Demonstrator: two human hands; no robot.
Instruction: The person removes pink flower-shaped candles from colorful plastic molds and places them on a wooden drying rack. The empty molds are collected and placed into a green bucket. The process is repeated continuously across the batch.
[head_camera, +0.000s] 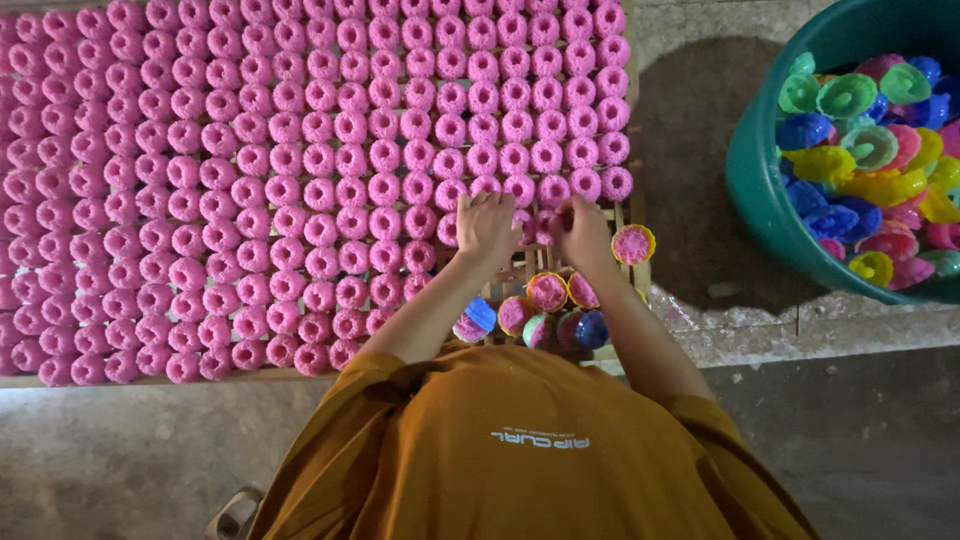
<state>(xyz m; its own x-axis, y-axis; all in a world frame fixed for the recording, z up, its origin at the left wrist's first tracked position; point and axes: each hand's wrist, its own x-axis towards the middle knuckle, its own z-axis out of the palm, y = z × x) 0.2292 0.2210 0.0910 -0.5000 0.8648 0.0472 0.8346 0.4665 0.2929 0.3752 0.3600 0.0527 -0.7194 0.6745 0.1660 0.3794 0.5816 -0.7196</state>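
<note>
Rows of pink ring-shaped cakes (300, 180) are laid close together on a slatted rack (625, 215), filling it from the left edge almost to the right. The last row is broken off at its right end, and there both hands are seen, held near each other over the bare slats.

The left hand (486, 228) is curled, its fingers bent around something small and pink at the edge of the rows; what exactly is pinched is hidden by the knuckles. Just to its right, a small pink piece (541, 226) is seen between the two hands, and the right hand (585, 233) is closed on it from the other side. Whether that piece is a bare cake or still sits in a mould cannot be told, as it is blurred and half covered.

The relation that matters is read as follows: the open gap in the rack lies directly under and just right of the hands, while the filled moulds (547, 292) are clustered just below the hands, toward the body, the right hand being slightly nearer. A single filled yellow mould (633, 243) is set just right of the right hand.

Far right, well apart, a green tub (760, 190) of empty coloured moulds (870, 150) is cut off by the frame edge.
</note>
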